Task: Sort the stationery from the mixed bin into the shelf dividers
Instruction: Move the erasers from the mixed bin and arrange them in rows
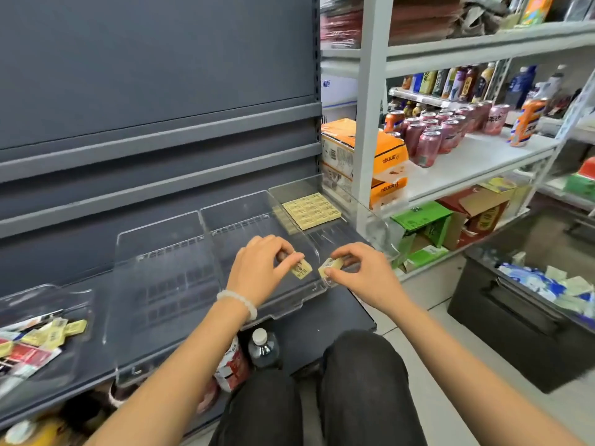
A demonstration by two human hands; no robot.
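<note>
Two small yellow wrapped erasers sit in the hands: the left hand (260, 262) pinches one eraser (301, 269), and the right hand (360, 272) pinches the other eraser (330, 265), just beside it. Both hover over the clear plastic shelf dividers (289, 217). Beyond the right hand, a neat block of yellow erasers (311, 210) fills the rightmost divider. Far left of the left hand lies the clear mixed bin (80, 304).
</note>
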